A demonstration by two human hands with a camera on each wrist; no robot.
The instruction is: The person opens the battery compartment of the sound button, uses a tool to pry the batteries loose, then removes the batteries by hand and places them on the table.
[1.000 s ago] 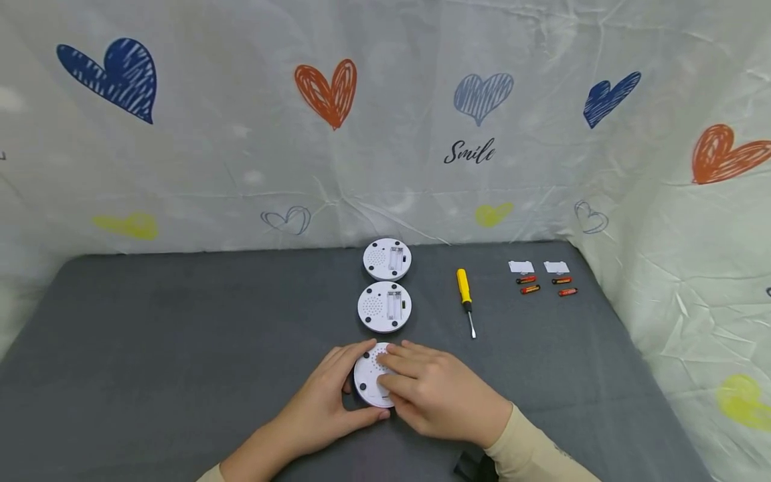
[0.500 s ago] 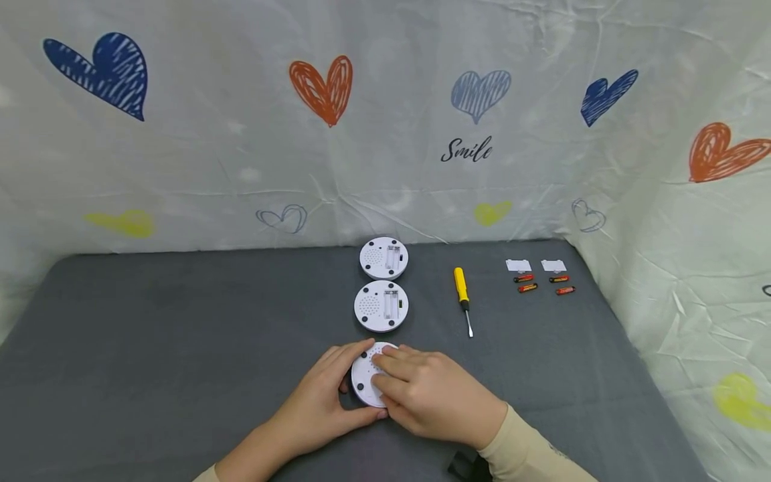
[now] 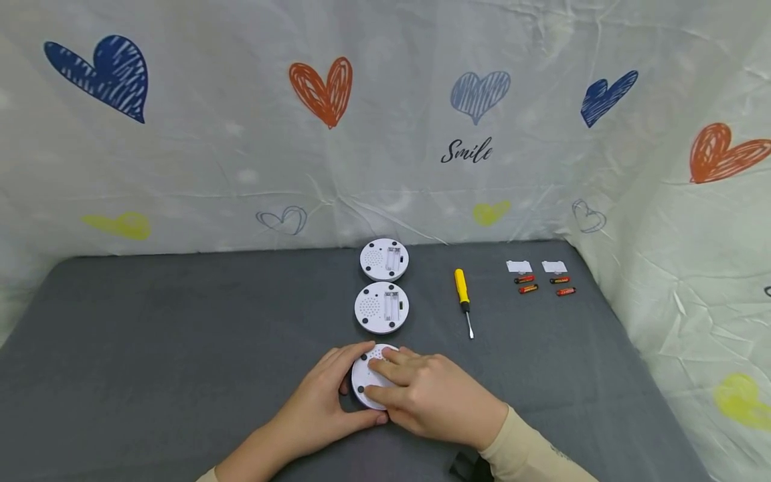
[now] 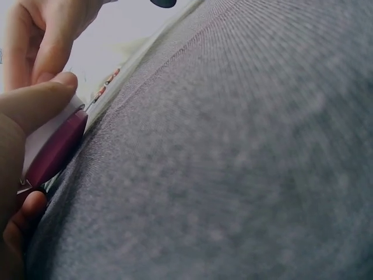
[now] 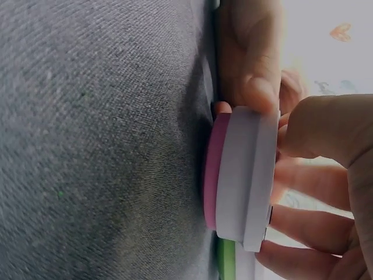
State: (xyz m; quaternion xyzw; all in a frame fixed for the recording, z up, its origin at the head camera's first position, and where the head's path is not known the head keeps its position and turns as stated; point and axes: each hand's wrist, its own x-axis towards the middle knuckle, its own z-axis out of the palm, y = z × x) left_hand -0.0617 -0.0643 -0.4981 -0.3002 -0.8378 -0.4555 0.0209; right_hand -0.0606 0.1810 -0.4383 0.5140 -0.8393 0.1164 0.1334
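A round white device [image 3: 366, 375] lies face down near the front of the table, its perforated underside and dark round feet upward. My left hand [image 3: 322, 399] grips its rim from the left, thumb along the near edge. My right hand [image 3: 430, 399] reaches from the right and presses extended fingertips on the underside, hiding its right part. In the right wrist view the device's white side [image 5: 236, 175] stands over a pink lower rim [image 5: 215, 169]. That rim looks purple [image 4: 61, 149] in the left wrist view.
Two similar white devices [image 3: 381, 306] [image 3: 384, 258] with exposed battery compartments stand behind. Right of them lies a yellow-handled screwdriver [image 3: 462, 288]. Farther right are two white battery covers [image 3: 519, 266] [image 3: 554, 266] and several red-black batteries [image 3: 528, 288]. A printed cloth [image 3: 397, 181] hangs behind the table.
The right fingertips have shifted slightly left across the device's underside. My left hand keeps its grip, and the device stays in place.
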